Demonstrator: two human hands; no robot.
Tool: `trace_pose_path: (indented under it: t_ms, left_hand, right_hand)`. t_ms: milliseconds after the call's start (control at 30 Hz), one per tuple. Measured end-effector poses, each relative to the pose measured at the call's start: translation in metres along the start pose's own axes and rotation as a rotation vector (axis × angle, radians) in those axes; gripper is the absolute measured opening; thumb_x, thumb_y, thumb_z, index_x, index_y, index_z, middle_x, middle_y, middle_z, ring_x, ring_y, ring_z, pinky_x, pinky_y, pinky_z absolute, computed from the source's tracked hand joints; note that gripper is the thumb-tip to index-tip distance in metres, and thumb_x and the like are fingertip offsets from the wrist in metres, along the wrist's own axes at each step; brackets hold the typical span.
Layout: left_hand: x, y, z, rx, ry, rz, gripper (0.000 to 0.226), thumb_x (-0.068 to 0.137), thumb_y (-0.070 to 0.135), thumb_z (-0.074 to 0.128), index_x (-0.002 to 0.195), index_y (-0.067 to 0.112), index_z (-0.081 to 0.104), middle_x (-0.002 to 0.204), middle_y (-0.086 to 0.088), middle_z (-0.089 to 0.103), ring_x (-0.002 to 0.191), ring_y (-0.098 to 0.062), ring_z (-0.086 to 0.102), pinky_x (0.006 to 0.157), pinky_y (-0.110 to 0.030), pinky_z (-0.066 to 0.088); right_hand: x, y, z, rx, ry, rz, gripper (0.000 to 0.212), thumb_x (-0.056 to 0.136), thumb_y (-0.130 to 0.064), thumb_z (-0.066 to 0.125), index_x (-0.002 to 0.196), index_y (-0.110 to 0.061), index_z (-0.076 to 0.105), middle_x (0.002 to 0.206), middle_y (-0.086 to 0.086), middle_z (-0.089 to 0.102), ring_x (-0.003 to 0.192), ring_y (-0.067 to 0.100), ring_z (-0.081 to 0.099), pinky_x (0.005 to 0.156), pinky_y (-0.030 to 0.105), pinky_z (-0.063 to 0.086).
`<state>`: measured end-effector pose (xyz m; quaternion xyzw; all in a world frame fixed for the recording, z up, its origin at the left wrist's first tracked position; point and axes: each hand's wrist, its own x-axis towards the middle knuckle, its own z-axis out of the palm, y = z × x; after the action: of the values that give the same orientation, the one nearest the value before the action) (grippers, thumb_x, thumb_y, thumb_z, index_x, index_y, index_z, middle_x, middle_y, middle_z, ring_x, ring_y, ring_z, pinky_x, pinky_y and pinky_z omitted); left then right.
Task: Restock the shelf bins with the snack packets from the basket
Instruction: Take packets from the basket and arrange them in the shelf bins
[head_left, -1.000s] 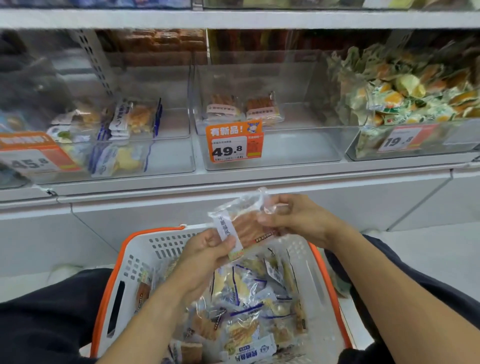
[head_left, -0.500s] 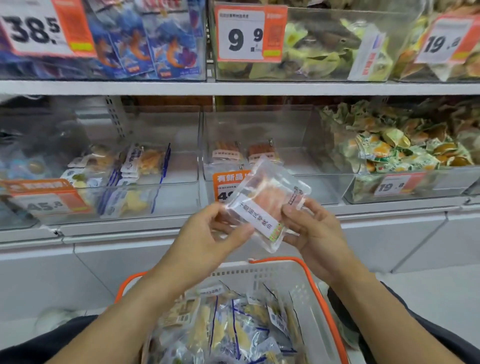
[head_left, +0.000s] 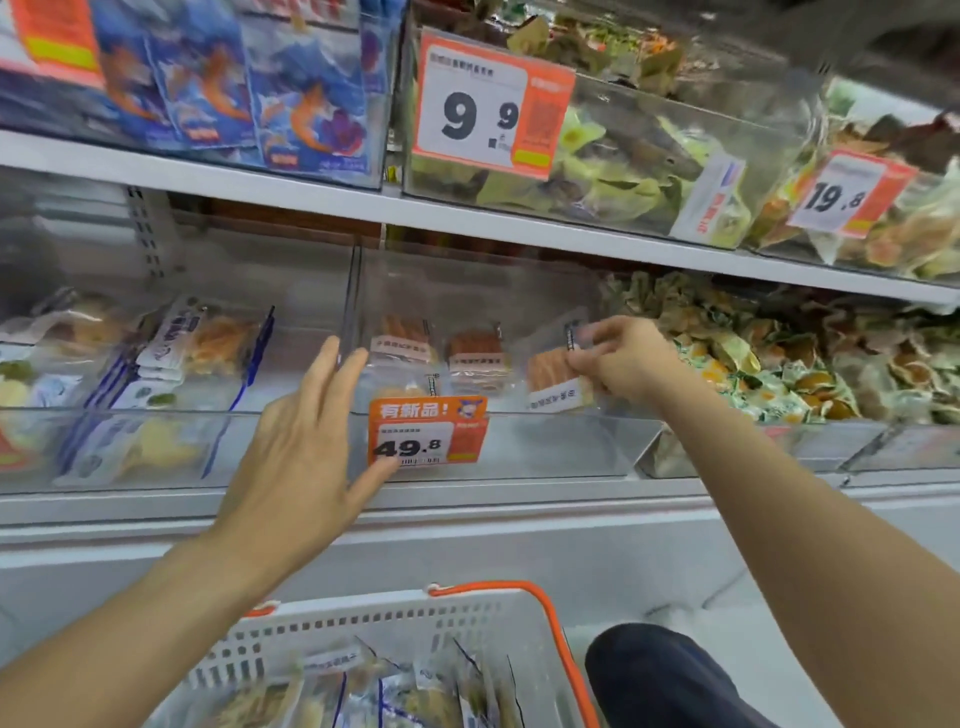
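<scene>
My right hand reaches into the middle clear shelf bin and pinches a clear snack packet with orange strips inside, holding it at the bin's right side. Two like packets lie at the back of that bin. My left hand is spread open in front of the bin's left front corner, its thumb next to the orange 49.8 price tag. The white basket with an orange rim sits low in front of me, with several packets in it.
The left bin holds blue-edged packets. The right bin is heaped with green and orange wrapped snacks. The shelf above carries bins with shrimp-print bags and green packets. A dark trouser knee is beside the basket.
Both hands held the packet above the basket; now my left hand has let go and opened, and my right hand has carried the packet up into the middle bin. The view rose.
</scene>
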<state>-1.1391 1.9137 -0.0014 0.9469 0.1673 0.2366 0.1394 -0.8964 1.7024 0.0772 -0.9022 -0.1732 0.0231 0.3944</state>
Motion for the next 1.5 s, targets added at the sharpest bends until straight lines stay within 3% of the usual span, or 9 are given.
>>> trace_pose_path:
  t_ms: [100, 333, 567, 767, 867, 1000, 1167, 1300, 1500]
  left_hand:
    - [0.001, -0.001, 0.004, -0.017, 0.057, 0.032, 0.095, 0.081, 0.061, 0.056, 0.156, 0.019, 0.015, 0.165, -0.004, 0.008, 0.134, -0.033, 0.042, 0.107, -0.046, 0.035]
    - [0.004, 0.001, 0.014, 0.03, 0.134, 0.029, 0.087, 0.081, 0.057, 0.053, 0.151, 0.012, 0.028, 0.16, -0.013, 0.022, 0.122, -0.032, 0.047, 0.098, -0.044, 0.034]
    - [0.006, 0.0, 0.021, 0.08, 0.17, 0.046, 0.083, 0.086, 0.056, 0.059, 0.15, 0.011, 0.031, 0.159, -0.015, 0.022, 0.13, -0.03, 0.039, 0.099, -0.041, 0.028]
    - [0.007, -0.002, 0.022, 0.07, 0.17, 0.049, 0.088, 0.078, 0.058, 0.055, 0.149, 0.011, 0.031, 0.159, -0.015, 0.023, 0.127, -0.031, 0.041, 0.098, -0.039, 0.026]
    - [0.006, -0.003, 0.022, 0.05, 0.179, 0.066, 0.082, 0.086, 0.056, 0.058, 0.149, 0.012, 0.031, 0.159, -0.014, 0.022, 0.127, -0.03, 0.041, 0.099, -0.041, 0.029]
    - [0.005, -0.006, 0.02, -0.015, 0.12, 0.056, 0.085, 0.083, 0.046, 0.068, 0.151, 0.016, 0.027, 0.161, -0.009, 0.016, 0.131, -0.035, 0.041, 0.104, -0.049, 0.036]
    - [-0.018, 0.011, 0.011, -0.213, 0.443, 0.119, 0.035, 0.081, 0.014, 0.058, 0.116, 0.007, 0.055, 0.124, -0.012, 0.05, 0.113, -0.033, 0.049, 0.095, -0.045, 0.04]
    - [-0.055, 0.022, 0.047, -0.318, 0.036, -0.006, 0.01, 0.087, 0.016, 0.057, 0.096, 0.02, 0.054, 0.087, 0.006, 0.059, 0.08, -0.022, 0.057, 0.068, -0.036, 0.046]
    - [-0.158, -0.001, 0.131, -0.147, -0.708, -0.3, 0.012, 0.093, 0.022, 0.052, 0.082, 0.022, 0.048, 0.085, -0.002, 0.058, 0.082, -0.026, 0.062, 0.064, -0.032, 0.041]
  right_hand:
    - [0.019, 0.005, 0.011, -0.06, -0.238, 0.14, 0.024, 0.083, -0.013, 0.08, 0.102, -0.009, 0.066, 0.081, 0.011, 0.066, 0.059, 0.018, 0.058, 0.056, 0.029, 0.053]
    - [0.035, 0.003, 0.037, -0.631, -0.622, 0.181, 0.034, 0.084, -0.029, 0.077, 0.104, -0.001, 0.076, 0.099, 0.012, 0.077, 0.085, 0.019, 0.075, 0.088, 0.037, 0.059]
    - [0.03, 0.003, 0.053, -0.481, -0.682, 0.165, 0.087, 0.066, -0.023, 0.093, 0.134, -0.009, 0.04, 0.082, 0.017, 0.076, 0.075, 0.03, 0.076, 0.08, 0.043, 0.062]
    - [0.034, 0.009, 0.053, -0.331, -0.738, 0.177, 0.1, 0.057, -0.031, 0.098, 0.136, -0.011, 0.041, 0.092, 0.018, 0.076, 0.083, 0.034, 0.075, 0.086, 0.045, 0.06]
    - [0.029, 0.005, 0.038, -0.36, -0.622, 0.112, 0.078, 0.069, -0.029, 0.092, 0.132, -0.01, 0.05, 0.098, 0.017, 0.075, 0.074, 0.028, 0.076, 0.071, 0.039, 0.063]
    - [0.003, -0.006, 0.004, -0.331, -0.139, -0.239, 0.029, 0.086, -0.025, 0.077, 0.109, -0.014, 0.065, 0.078, -0.002, 0.073, 0.063, 0.007, 0.07, 0.064, 0.031, 0.06]
    - [-0.09, -0.002, 0.006, 0.074, 0.236, -0.521, 0.009, 0.086, -0.015, 0.073, 0.089, -0.018, 0.065, 0.066, -0.006, 0.063, 0.057, 0.009, 0.056, 0.058, 0.016, 0.047]
    - [-0.155, 0.041, 0.073, 0.064, -0.094, -0.355, 0.013, 0.085, -0.016, 0.072, 0.088, -0.024, 0.062, 0.065, -0.01, 0.061, 0.057, 0.007, 0.056, 0.06, 0.016, 0.044]
    - [-0.212, 0.133, 0.171, -0.578, -0.904, -0.094, 0.047, 0.087, -0.035, 0.072, 0.124, -0.012, 0.057, 0.116, 0.008, 0.066, 0.106, 0.028, 0.061, 0.084, 0.031, 0.047]
